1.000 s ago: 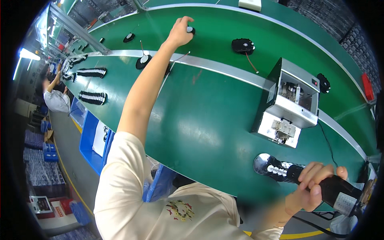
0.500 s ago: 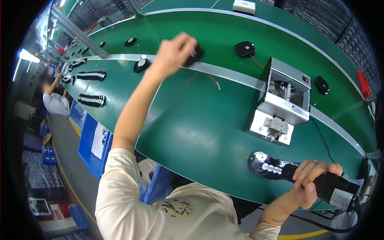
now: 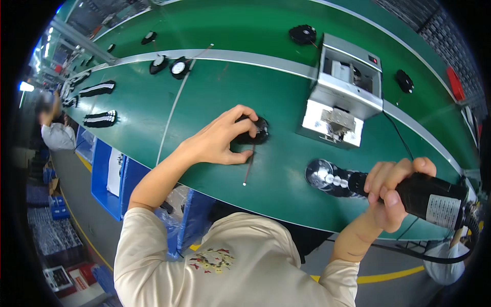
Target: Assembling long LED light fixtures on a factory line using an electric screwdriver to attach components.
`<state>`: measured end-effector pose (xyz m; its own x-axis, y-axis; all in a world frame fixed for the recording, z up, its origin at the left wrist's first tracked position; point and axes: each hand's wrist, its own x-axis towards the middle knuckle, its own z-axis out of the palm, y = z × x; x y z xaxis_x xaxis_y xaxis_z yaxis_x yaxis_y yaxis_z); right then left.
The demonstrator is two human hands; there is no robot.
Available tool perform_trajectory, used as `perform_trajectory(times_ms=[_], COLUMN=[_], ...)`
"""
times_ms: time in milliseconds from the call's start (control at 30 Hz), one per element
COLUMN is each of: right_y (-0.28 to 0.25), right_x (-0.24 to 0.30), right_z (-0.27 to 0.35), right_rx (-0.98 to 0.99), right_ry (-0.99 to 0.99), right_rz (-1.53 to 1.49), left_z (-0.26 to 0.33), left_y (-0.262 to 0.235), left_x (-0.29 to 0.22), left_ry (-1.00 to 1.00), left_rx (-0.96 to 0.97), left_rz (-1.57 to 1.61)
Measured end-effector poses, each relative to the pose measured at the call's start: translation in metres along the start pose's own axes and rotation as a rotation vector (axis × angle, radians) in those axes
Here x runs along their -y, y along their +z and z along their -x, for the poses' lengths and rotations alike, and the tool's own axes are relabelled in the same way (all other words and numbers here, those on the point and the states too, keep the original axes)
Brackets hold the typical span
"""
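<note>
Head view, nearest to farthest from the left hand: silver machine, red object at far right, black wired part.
1. Black wired part: at the left hand's fingers.
2. Silver machine: to the hand's right.
3. Red object: far right, beyond the machine.

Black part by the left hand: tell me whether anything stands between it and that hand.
Nothing visible does. The left hand has its curled fingers apparently on the black part already; only the part's thin wire runs down past the thumb tip.
</note>
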<state>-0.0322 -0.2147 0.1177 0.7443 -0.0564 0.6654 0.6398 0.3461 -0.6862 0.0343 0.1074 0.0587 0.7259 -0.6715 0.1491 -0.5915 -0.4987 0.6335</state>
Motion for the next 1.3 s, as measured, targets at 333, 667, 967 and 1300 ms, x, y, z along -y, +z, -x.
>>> perform_trajectory(times_ms=[333,667,967,1300], right_y=[-0.004,-0.009,-0.008,0.011], right_x=[0.001,0.007,0.005,-0.018], right_z=[-0.003,-0.003,-0.009,-0.038], right_rx=[0.096,0.139,0.126,-0.007], right_ry=[0.018,0.035,0.023,-0.108], right_rz=[0.083,0.093,0.137,0.217], left_z=[-0.04,-0.062,-0.061,-0.037], left_y=[0.082,0.093,0.113,0.098], left_x=[-0.048,-0.05,-0.045,-0.04], left_ry=[0.453,0.549,0.501,0.453], left_rx=[-0.029,0.074,-0.002,-0.063], left_rz=[0.217,0.189,0.184,0.158])
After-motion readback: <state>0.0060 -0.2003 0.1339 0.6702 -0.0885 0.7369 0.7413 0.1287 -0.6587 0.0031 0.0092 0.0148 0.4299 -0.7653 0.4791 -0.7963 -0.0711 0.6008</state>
